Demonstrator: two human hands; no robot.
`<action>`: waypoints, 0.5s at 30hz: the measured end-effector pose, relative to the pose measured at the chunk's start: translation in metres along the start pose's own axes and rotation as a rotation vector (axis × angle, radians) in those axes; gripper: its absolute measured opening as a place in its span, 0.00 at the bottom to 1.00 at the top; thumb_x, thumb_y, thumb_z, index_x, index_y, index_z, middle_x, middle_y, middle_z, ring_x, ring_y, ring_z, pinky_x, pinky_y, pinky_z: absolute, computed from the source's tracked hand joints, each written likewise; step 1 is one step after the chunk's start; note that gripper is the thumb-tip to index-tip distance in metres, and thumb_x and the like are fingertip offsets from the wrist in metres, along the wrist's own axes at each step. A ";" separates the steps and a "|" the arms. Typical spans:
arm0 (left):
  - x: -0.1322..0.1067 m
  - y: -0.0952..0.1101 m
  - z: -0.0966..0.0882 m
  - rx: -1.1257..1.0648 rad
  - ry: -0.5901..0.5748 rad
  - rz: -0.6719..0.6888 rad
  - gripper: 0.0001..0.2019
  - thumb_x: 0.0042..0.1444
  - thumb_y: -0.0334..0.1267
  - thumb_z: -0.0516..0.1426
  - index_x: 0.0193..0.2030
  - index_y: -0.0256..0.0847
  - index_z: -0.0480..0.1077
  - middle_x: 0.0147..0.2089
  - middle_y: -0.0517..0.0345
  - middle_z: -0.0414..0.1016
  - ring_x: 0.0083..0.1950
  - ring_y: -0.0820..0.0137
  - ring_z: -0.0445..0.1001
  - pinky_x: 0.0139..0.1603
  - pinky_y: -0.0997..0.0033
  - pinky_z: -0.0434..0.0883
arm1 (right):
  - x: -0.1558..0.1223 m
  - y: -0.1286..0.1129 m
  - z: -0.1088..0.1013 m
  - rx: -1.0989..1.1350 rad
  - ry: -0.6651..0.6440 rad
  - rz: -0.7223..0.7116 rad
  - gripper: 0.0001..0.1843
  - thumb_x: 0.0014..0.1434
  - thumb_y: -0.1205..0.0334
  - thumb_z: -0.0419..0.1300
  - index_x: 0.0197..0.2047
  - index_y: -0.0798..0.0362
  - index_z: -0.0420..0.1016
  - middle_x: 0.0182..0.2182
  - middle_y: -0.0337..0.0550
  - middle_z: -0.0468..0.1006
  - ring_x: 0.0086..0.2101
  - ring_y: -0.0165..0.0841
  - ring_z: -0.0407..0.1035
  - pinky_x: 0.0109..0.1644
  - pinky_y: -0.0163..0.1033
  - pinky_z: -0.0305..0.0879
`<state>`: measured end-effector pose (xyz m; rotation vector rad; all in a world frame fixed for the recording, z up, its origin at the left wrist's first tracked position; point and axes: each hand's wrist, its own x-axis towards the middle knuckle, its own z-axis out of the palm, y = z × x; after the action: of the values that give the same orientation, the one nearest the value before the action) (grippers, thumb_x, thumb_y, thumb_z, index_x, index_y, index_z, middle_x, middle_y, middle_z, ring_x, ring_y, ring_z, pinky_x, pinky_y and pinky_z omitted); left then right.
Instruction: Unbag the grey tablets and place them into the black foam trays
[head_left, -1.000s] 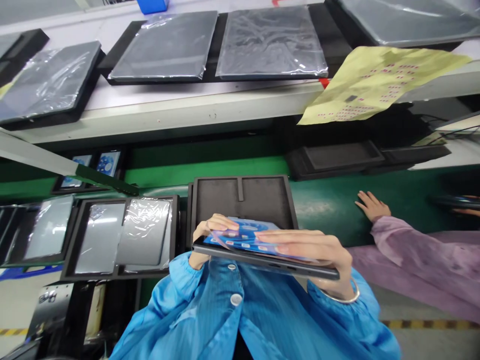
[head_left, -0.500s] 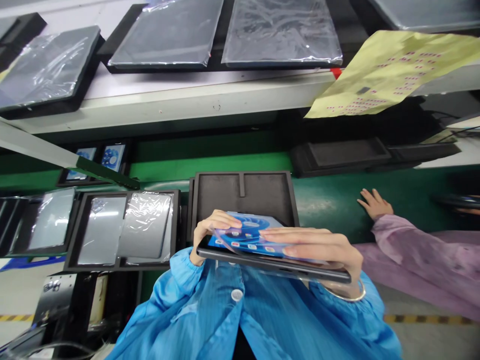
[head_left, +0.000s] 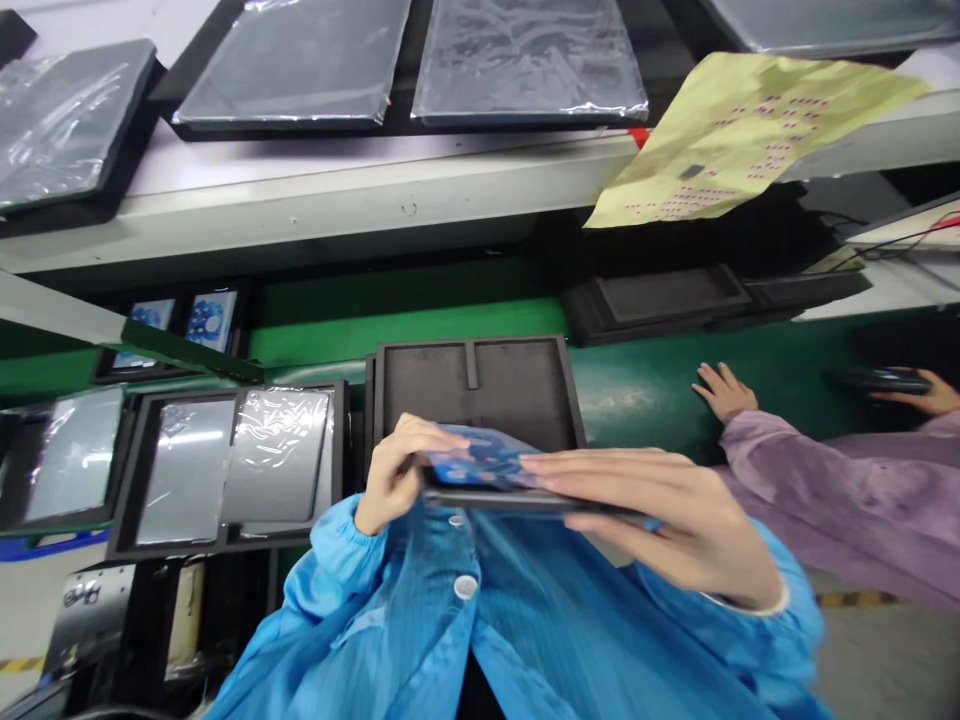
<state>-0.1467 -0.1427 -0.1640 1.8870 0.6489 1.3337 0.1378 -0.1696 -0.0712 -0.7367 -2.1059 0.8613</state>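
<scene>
- Left hand and right hand clasp opposite ends of a blue-faced tablet; blur hides whether it is wrapped.
- Just beyond the grip: black tray, tablet not set inside.
- Farther, left of the grip: shiny-wrapped tablets, already trayed.

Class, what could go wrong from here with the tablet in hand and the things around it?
1. The tablet seems held up only by the left hand and right hand, so a slack grip might drop it.
2. Fingers lie over its front and could smudge it.
3. At left, a grey panel lies askew over another in a tray, so a knock might shift it.
</scene>
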 end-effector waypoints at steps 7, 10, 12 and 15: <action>0.031 0.051 -0.014 0.510 -0.381 0.000 0.11 0.69 0.28 0.52 0.52 0.40 0.73 0.41 0.55 0.85 0.34 0.67 0.80 0.39 0.65 0.67 | 0.003 0.004 0.027 -0.237 0.099 -0.116 0.32 0.69 0.72 0.61 0.73 0.44 0.66 0.59 0.42 0.81 0.48 0.33 0.83 0.47 0.32 0.82; 0.028 0.058 -0.033 0.606 -0.183 0.036 0.13 0.65 0.36 0.63 0.55 0.45 0.74 0.46 0.57 0.85 0.43 0.62 0.82 0.53 0.61 0.69 | 0.000 0.005 0.030 -0.222 0.224 -0.133 0.29 0.69 0.71 0.62 0.70 0.41 0.71 0.57 0.41 0.81 0.43 0.35 0.84 0.38 0.33 0.83; 0.019 0.056 -0.050 0.695 0.122 0.009 0.27 0.53 0.44 0.74 0.59 0.49 0.74 0.54 0.55 0.83 0.57 0.54 0.79 0.68 0.51 0.63 | -0.005 0.002 0.024 -0.215 0.260 -0.094 0.30 0.70 0.70 0.61 0.70 0.36 0.70 0.56 0.39 0.81 0.41 0.37 0.85 0.36 0.35 0.84; -0.001 0.041 -0.063 0.486 0.436 -0.207 0.43 0.41 0.58 0.76 0.63 0.48 0.71 0.64 0.48 0.76 0.67 0.48 0.73 0.74 0.43 0.60 | -0.021 0.001 0.016 -0.100 0.123 -0.023 0.30 0.68 0.71 0.62 0.67 0.33 0.73 0.55 0.41 0.81 0.45 0.42 0.84 0.39 0.39 0.86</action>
<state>-0.2064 -0.1517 -0.1197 1.8238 1.4602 1.5594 0.1371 -0.1895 -0.0882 -0.7958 -2.0547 0.6854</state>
